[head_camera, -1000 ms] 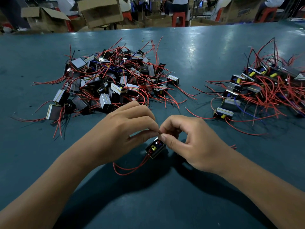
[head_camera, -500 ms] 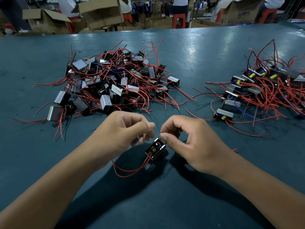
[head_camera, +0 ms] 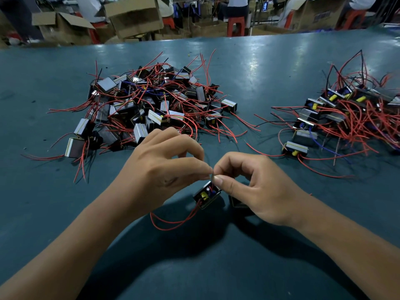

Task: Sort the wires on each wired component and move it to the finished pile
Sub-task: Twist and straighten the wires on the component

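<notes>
While the small transformer [head_camera: 206, 194] sits on the teal table [head_camera: 270, 66] between the two wrists, both hands meet just above it: the left hand [head_camera: 164, 169] and the right hand [head_camera: 251, 187] each pinch thumb to forefinger, seemingly on a fine wire end, though the wire itself is too thin to make out. Its red leads [head_camera: 173, 223] trail toward the body, probably laid aside to free the strand being sorted. The big pile [head_camera: 151, 107] lies beyond the left hand, the smaller pile [head_camera: 346, 115] well apart at right; which is finished I cannot tell. A cardboard box [head_camera: 320, 16] shows print, unreadable.
</notes>
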`<action>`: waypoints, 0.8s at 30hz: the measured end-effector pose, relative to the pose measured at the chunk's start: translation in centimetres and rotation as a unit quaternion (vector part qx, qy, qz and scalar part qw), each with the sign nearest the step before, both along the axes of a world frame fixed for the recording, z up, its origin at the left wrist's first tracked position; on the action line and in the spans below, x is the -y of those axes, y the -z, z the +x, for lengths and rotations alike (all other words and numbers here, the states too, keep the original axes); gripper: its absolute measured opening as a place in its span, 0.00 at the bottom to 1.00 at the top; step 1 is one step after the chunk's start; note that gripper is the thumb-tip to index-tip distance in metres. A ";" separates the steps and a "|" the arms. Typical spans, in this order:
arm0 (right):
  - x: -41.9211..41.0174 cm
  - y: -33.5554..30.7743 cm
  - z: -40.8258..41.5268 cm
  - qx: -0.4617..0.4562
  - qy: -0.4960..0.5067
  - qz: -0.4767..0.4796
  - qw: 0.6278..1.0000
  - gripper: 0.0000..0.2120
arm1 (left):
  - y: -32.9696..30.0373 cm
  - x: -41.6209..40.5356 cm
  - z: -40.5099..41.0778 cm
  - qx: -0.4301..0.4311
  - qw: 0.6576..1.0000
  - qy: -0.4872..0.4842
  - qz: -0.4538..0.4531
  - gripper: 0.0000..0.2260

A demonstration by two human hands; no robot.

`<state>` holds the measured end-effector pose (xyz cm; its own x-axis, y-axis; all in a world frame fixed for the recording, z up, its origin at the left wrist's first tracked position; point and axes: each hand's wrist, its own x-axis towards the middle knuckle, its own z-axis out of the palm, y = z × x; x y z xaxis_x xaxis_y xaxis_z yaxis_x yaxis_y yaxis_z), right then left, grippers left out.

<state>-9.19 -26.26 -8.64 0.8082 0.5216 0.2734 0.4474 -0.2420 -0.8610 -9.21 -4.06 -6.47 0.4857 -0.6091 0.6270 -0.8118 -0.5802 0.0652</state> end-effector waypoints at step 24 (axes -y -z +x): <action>0.1 0.0 0.0 0.092 0.053 -0.045 0.993 0.04 | 0.7 1.3 -0.7 -0.379 0.904 -0.020 -0.200 0.02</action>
<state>-9.23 -26.33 -8.68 0.8007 0.4647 0.3780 0.5629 -0.3678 -0.7402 -9.87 -5.36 -7.19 0.8842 -0.3803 0.2713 -0.4255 -0.4158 0.8038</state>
